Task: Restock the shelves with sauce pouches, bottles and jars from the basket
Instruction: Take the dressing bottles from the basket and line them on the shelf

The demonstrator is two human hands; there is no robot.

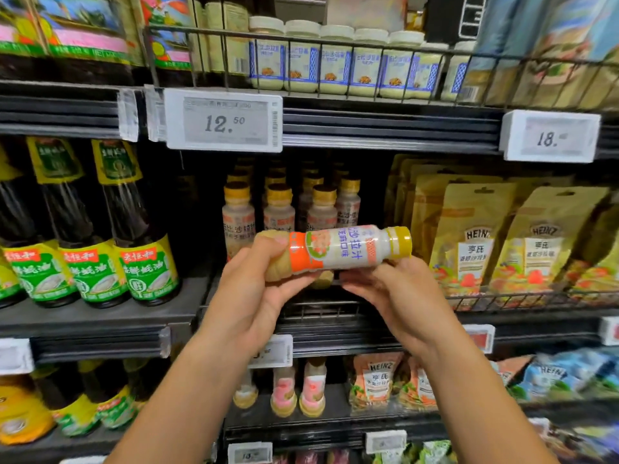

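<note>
A salad dressing bottle (338, 251) with an orange-and-white label and a yellow cap lies on its side in front of the middle shelf, cap to the right. My left hand (254, 289) grips its base end, thumb over the top. My right hand (398, 289) holds it from below near the cap, fingers curled under the neck. Behind it, several like bottles (279, 209) with yellow caps stand upright in rows on the same shelf. The basket is out of view.
Dark sauce bottles (140, 242) with green labels stand at left. Yellow Heinz pouches (469, 239) fill a wire rack at right. White jars (301, 58) line the shelf above. Price tags read 12.50 (223, 121) and 18 (549, 137). More bottles and pouches sit below.
</note>
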